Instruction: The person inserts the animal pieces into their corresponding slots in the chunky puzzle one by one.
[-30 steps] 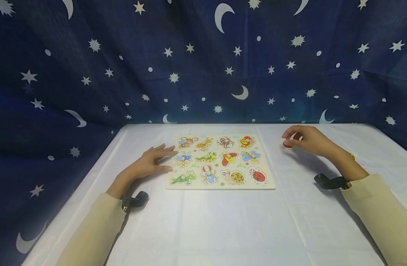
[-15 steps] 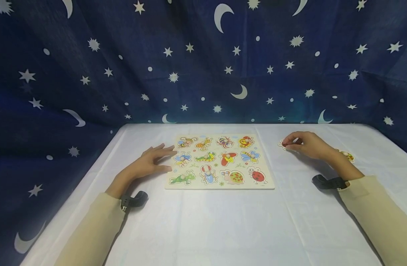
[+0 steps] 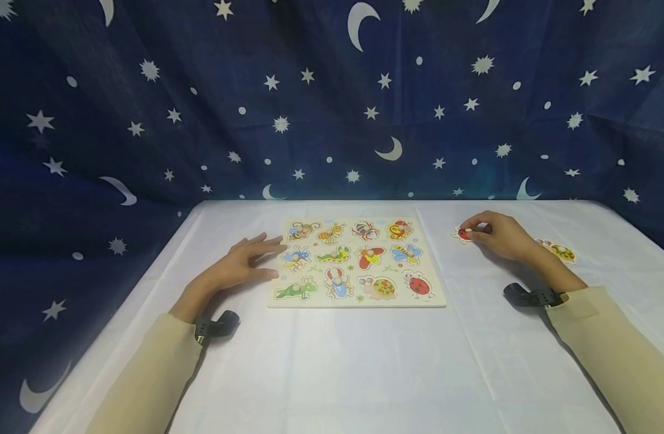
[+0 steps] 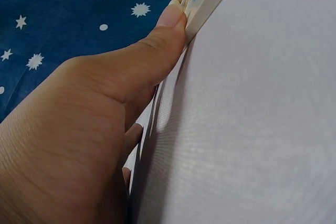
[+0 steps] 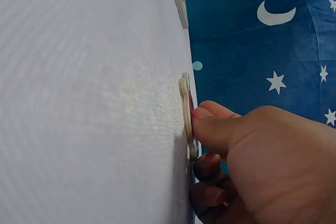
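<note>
A light wooden peg puzzle board [image 3: 359,302] with colourful insect pictures lies on the table. My left hand [image 3: 245,265] is at its left side, fingers extended; in the left wrist view the thumb [image 4: 168,22] touches the board's edge. To the right of the board, my right hand [image 3: 500,236] pinches a red ladybug puzzle piece [image 3: 463,234] between thumb and index finger. The right wrist view shows that piece's edge [image 5: 185,111] close over the tablecloth. In the board's bottom row, the snail spot [image 3: 381,288] and ladybug spot [image 3: 419,284] show no knobs.
Beside the right forearm lies a snail puzzle piece [image 3: 560,251], partly covered by the arm. White cloth [image 3: 353,367] covers the table. A dark blue curtain [image 3: 310,144] with moons and stars hangs behind and at the left.
My right hand has come down a little with the ladybug piece and shifted slightly left. The snail piece now shows more from behind the right arm. My left hand stays in place.
</note>
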Demonstrator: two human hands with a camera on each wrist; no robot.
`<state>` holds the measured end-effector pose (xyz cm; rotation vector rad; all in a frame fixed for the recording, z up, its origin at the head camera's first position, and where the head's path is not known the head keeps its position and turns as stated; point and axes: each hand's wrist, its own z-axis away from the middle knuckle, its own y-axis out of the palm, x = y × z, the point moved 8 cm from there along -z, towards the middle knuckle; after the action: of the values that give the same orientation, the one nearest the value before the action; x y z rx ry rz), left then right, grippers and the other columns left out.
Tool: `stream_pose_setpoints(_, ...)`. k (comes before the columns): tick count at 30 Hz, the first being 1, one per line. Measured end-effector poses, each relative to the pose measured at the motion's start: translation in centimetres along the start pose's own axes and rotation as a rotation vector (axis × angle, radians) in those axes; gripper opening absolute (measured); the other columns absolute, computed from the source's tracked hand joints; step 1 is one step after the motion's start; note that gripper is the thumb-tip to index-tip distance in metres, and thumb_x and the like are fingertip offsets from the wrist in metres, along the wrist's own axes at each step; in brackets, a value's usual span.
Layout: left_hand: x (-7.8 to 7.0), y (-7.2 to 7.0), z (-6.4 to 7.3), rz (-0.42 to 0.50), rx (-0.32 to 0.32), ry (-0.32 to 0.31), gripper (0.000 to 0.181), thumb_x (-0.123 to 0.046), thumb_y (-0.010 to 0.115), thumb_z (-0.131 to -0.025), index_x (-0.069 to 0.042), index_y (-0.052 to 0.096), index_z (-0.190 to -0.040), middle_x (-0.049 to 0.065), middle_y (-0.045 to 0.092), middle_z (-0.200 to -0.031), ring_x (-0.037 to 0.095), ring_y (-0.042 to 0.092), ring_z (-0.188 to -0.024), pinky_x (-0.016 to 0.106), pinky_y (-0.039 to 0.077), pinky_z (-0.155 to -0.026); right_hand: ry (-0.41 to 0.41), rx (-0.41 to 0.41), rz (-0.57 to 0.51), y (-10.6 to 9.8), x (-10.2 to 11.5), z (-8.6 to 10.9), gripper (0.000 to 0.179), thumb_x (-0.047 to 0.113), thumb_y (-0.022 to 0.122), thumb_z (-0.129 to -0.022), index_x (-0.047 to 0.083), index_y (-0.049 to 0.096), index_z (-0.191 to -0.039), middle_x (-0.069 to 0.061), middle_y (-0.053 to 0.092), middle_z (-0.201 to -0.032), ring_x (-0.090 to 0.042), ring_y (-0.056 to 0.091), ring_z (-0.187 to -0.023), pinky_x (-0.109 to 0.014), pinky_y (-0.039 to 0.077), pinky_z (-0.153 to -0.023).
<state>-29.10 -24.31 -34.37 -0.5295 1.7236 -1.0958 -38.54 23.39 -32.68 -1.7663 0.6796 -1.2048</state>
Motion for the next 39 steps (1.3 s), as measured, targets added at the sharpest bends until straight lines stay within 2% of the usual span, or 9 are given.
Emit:
stream_pose_setpoints(5,0.0,-0.1,0.0,-0.006,0.004,-0.005,0.062,-0.042,0.072,-0.083,-0.02,0.054,-0.138,0.0,0.038,-0.15,0.032,0.016,-0.143,0.053,0.003,-0.115,0.038,0.008,-0.017,0.2,-0.3,-0.2,0.021,0.008,0.062,-0.092,0.004,0.067,-0.113,-0.021,0.06,-0.114,-0.036,0.056,-0.1,-0.056,0.045,-0.086)
stream_pose_setpoints(9,0.1,-0.2,-0.1,-0.011,0.007,-0.013,0.063,-0.043,0.072,-0.083,-0.02,0.053,-0.138,-0.001,0.037,-0.15,0.031,0.016,-0.143,0.053,0.003,-0.115,0.054,0.008,-0.028,0.3,-0.5,-0.3,0.023,0.007,0.061,-0.093,0.003,0.066,-0.114,-0.022,0.06,-0.114,-0.036,0.056,-0.1,-0.055,0.044,-0.085)
stream_pose_setpoints(17,0.2,-0.3,-0.1,-0.009,0.003,-0.009,0.063,-0.044,0.072,-0.082,-0.02,0.053,-0.138,-0.001,0.037,-0.151,0.031,0.015,-0.143,0.053,0.002,-0.114,0.039,-0.034,-0.035,0.3,-0.2,-0.3,0.023,0.006,0.059,-0.094,0.0,0.066,-0.115,-0.025,0.062,-0.113,-0.036,0.057,-0.101,-0.055,0.043,-0.089)
stream_pose_setpoints(23,0.2,-0.3,-0.2,-0.011,0.008,-0.012,0.064,-0.044,0.072,-0.083,-0.02,0.053,-0.139,-0.002,0.036,-0.151,0.03,0.015,-0.144,0.053,0.002,-0.115,0.015,-0.079,-0.032,-0.2,0.0,-0.2,0.023,0.012,0.06,-0.095,0.001,0.066,-0.114,-0.02,0.065,-0.105,-0.029,0.055,-0.085,-0.042,0.044,-0.073)
stream_pose_setpoints(30,0.0,-0.2,-0.2,-0.004,0.01,-0.009,0.064,-0.044,0.072,-0.082,-0.02,0.053,-0.138,-0.001,0.037,-0.151,0.03,0.015,-0.144,0.053,0.002,-0.115,-0.021,-0.067,-0.036,-0.4,0.7,-0.2,0.022,0.012,0.061,-0.094,0.006,0.068,-0.114,-0.017,0.065,-0.11,-0.026,0.052,-0.085,-0.036,0.042,-0.069)
stream_pose_setpoints(35,0.0,-0.1,-0.2,0.004,0.01,-0.009,0.063,-0.043,0.072,-0.082,-0.02,0.054,-0.138,-0.001,0.037,-0.15,0.031,0.015,-0.143,0.052,0.002,-0.115,-0.086,-0.058,-0.065,-0.6,2.0,-0.2,0.022,0.005,0.062,-0.091,0.011,0.071,-0.11,-0.008,0.066,-0.096,-0.021,0.047,-0.073,-0.028,0.038,-0.055)
stream_pose_setpoints(39,0.0,0.0,-0.1,-0.001,0.007,-0.005,0.063,-0.042,0.073,-0.082,-0.019,0.054,-0.138,0.0,0.038,-0.15,0.032,0.016,-0.143,0.052,0.003,-0.115,-0.16,-0.044,-0.085,-0.5,3.0,-0.1,0.021,0.003,0.062,-0.091,0.011,0.071,-0.108,-0.005,0.064,-0.089,-0.018,0.046,-0.069,-0.025,0.038,-0.052)
